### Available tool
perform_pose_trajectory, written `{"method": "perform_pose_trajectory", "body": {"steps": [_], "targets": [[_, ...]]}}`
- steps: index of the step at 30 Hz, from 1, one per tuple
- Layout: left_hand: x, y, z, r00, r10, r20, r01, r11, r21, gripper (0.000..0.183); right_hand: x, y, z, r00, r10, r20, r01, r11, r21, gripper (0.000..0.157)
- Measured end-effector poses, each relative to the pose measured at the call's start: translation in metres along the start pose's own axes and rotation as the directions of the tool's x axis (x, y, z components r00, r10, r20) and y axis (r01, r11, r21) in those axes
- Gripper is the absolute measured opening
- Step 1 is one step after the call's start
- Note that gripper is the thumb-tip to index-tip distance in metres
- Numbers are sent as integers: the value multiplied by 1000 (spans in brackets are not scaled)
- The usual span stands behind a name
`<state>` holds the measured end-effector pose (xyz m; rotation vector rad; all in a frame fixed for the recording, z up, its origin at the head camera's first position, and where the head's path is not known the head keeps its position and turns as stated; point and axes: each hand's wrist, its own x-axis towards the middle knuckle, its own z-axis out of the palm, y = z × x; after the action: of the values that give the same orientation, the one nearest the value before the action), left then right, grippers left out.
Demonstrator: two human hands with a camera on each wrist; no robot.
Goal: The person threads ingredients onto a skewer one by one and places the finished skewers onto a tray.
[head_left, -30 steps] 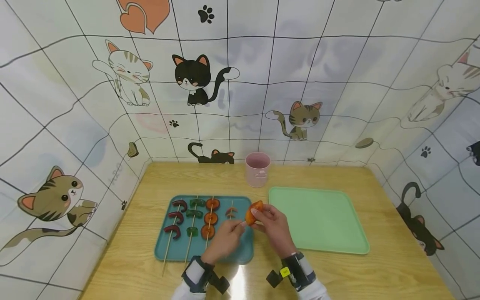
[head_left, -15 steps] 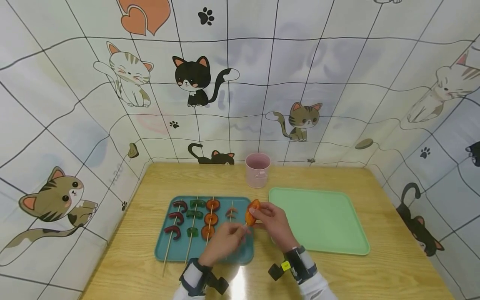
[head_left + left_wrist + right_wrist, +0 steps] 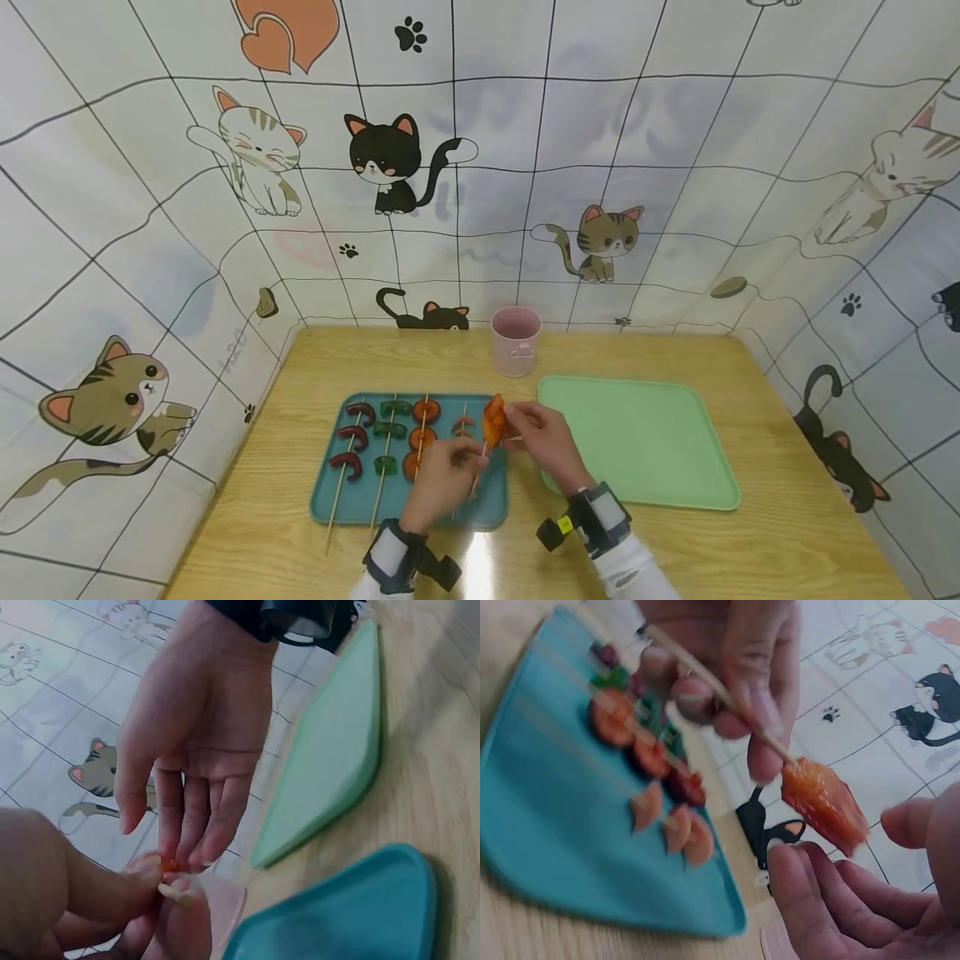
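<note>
My left hand (image 3: 441,479) pinches a thin wooden skewer (image 3: 705,679) between thumb and fingers, above the right side of the teal tray (image 3: 360,504). On the skewer's tip sits a glossy orange-red piece resembling a glazed chicken wing (image 3: 493,422). Beside it is my right hand (image 3: 551,446); the right wrist view shows its thumb and fingers spread loosely around the piece, with a gap to it. Seen from the left wrist, the skewer's blunt end (image 3: 175,894) pokes out of the left fingers, and the right palm (image 3: 202,742) faces them.
On the teal tray lie skewers of dark red curled pieces (image 3: 345,462), green pieces (image 3: 386,429), orange-red rounds (image 3: 425,410) and pale pink slices (image 3: 462,423). A light green tray (image 3: 637,442) is at the right. Behind them stands a pink cup (image 3: 515,350).
The right fingers have come off the orange-red piece they gripped and lie loosely beside it. The left hand has shifted slightly left, and the skewer with its piece now shows more fully.
</note>
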<state>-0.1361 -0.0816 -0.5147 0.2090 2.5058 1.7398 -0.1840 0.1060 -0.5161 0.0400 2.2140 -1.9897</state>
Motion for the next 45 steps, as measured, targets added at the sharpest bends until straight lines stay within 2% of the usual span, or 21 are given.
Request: {"method": "perform_pose_trajectory", "body": {"steps": [2, 4, 6, 9, 11, 14, 21, 29, 33, 38, 45], "targets": [[1, -4, 4, 999, -12, -52, 13, 1000, 18, 11, 2, 4, 0, 1000, -11, -20, 10, 998, -66, 34], [2, -7, 8, 995, -32, -95, 36, 999, 33, 8, 3, 10, -1, 999, -36, -36, 29, 983, -181, 29], [2, -10, 13, 990, -56, -129, 64, 997, 53, 6, 4, 16, -1, 997, -67, -40, 52, 948, -314, 26], [2, -12, 19, 983, -100, -154, 113, 990, 78, 4, 5, 26, 0, 995, -92, -40, 62, 875, -481, 25], [3, -14, 23, 979, -122, -163, 138, 986, 91, 4, 6, 33, 1, 995, -91, -33, 60, 845, -531, 24], [5, -19, 30, 977, -105, -183, 132, 981, 141, 4, 6, 38, 6, 996, -80, -27, 51, 828, -558, 23], [10, -30, 45, 965, 24, -261, 63, 946, 319, 6, 6, 41, 12, 999, -41, -34, 15, 833, -553, 20], [11, -31, 51, 948, 137, -286, 1, 900, 436, 14, 7, 44, 10, 1000, 15, -12, -19, 889, -458, 19], [10, -29, 52, 960, 112, -258, 8, 906, 423, 11, 6, 48, 6, 1000, 6, -5, -7, 898, -439, 17], [7, -29, 51, 981, 43, -189, 25, 939, 344, 7, 6, 52, 2, 1000, 22, -7, -23, 906, -423, 16], [2, -33, 45, 983, 51, -175, 6, 950, 311, 13, 8, 50, 5, 998, 62, 25, -47, 921, -386, 18]]}}
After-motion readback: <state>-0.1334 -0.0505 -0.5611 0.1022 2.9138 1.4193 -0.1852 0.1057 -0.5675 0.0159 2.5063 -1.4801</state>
